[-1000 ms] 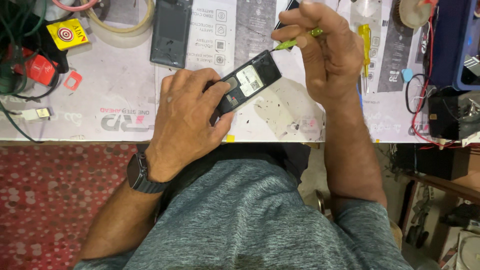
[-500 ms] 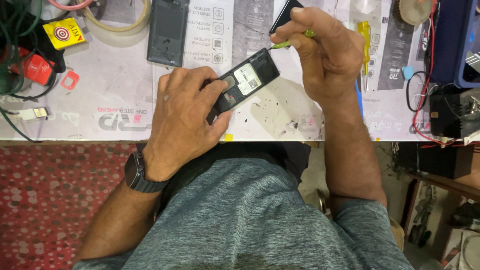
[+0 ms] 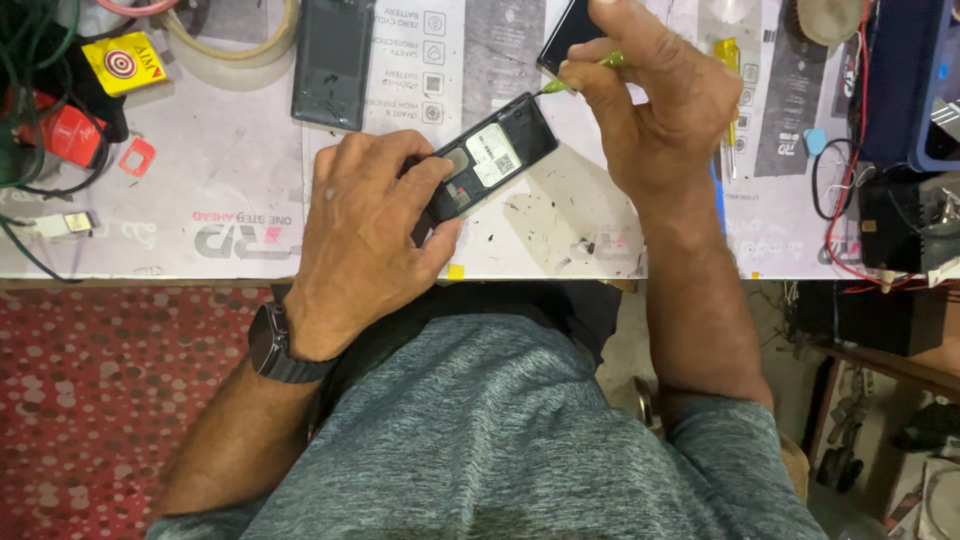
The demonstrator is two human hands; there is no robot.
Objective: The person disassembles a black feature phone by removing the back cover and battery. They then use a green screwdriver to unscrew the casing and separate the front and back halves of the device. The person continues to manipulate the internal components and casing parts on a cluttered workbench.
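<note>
The left hand (image 3: 375, 235) wraps around the lower end of an opened phone (image 3: 488, 165), fingers curled over its one long side and the thumb pressed against the other, so the phone is gripped firmly and held tilted, its upper end pointing toward the far right of the tabletop (image 3: 200, 190). The phone lies with its back cover off, showing a dark inner frame and a pale label with a small square code. It sits near the middle of the tabletop, a little in from the near edge, and between the two hands. The right hand (image 3: 660, 110) is closed around a thin green-handled tool (image 3: 585, 72), pinching it between thumb and fingers; the tool's tip meets the phone's upper corner. The right hand sits just beyond and to the right of the phone, touching it only through the tool. A dark flat piece (image 3: 568, 35) shows partly behind the right hand's fingers, and whether the hand holds it cannot be told. Further toward the far edge lies a second dark phone body (image 3: 333, 62), well apart from both hands. A roll of clear tape (image 3: 240, 50) rests by the far left corner, beside a small yellow box (image 3: 122, 62). A black watch (image 3: 275, 345) circles the left wrist.
</note>
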